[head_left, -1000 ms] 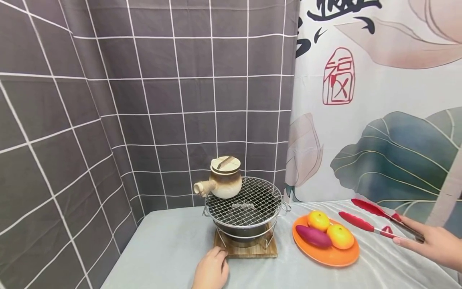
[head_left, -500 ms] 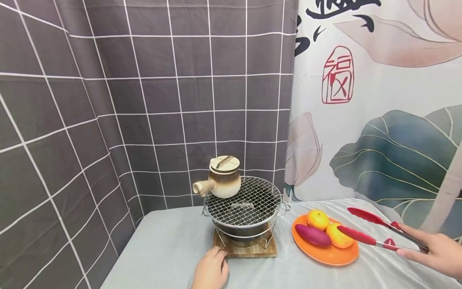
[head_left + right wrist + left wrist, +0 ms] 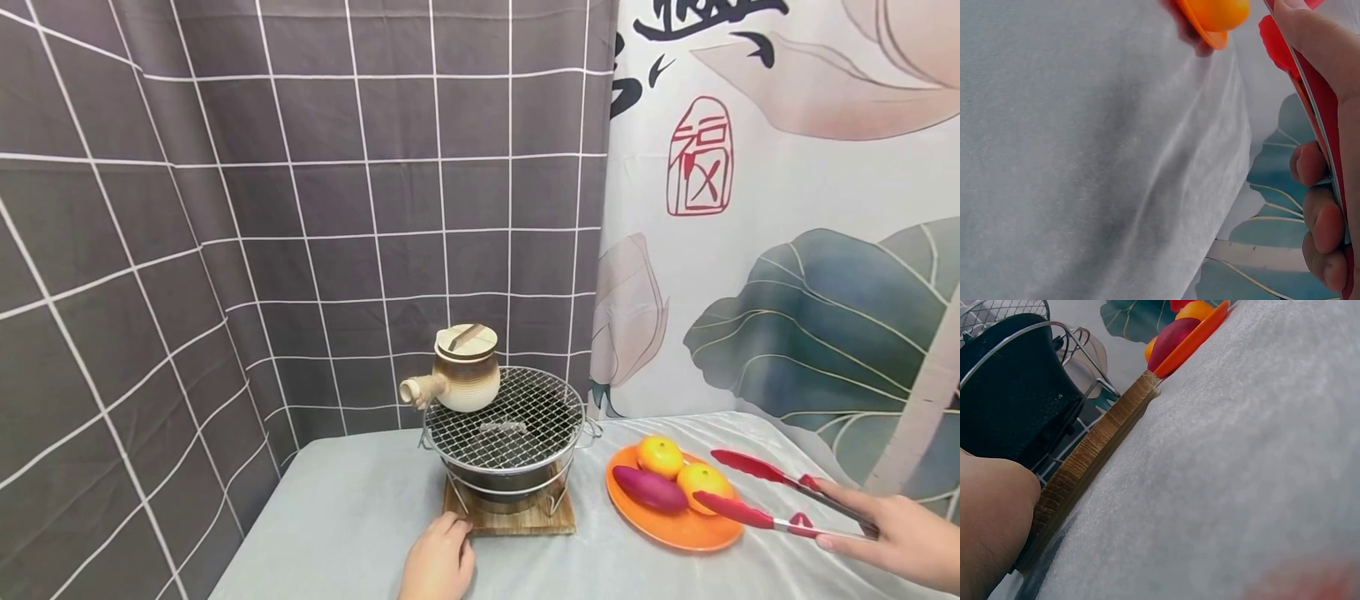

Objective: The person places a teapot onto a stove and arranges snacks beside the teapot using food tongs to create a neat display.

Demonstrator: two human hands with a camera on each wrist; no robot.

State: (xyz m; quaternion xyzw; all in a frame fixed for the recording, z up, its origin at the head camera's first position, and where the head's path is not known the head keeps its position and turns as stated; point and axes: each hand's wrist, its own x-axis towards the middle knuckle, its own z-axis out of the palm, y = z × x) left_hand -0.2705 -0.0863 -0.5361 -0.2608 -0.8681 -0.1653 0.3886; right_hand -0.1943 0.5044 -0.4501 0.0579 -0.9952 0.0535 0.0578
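My right hand [image 3: 892,529] grips red-tipped tongs [image 3: 735,510], their arms spread apart. One red tip overlaps the front tangerine [image 3: 703,482] in the head view. A second tangerine [image 3: 660,455] and a purple sweet potato [image 3: 648,489] share the orange plate [image 3: 693,542]. In the right wrist view the fingers [image 3: 1324,225] curl round the tongs' handle. My left hand [image 3: 441,557] holds the front left corner of the wooden board [image 3: 525,523], its thumb side against the board's edge [image 3: 1097,444] in the left wrist view.
On the board stands a round grill [image 3: 532,433] with a wire mesh top and wire legs. A clay teapot [image 3: 468,387] with a side handle and lid sits at the mesh's back left. A grey cloth [image 3: 337,517] covers the table; patterned curtains hang behind.
The tongs and right hand have moved left and down, so one tip has come over the plate's right side. My left hand keeps its place at the board.
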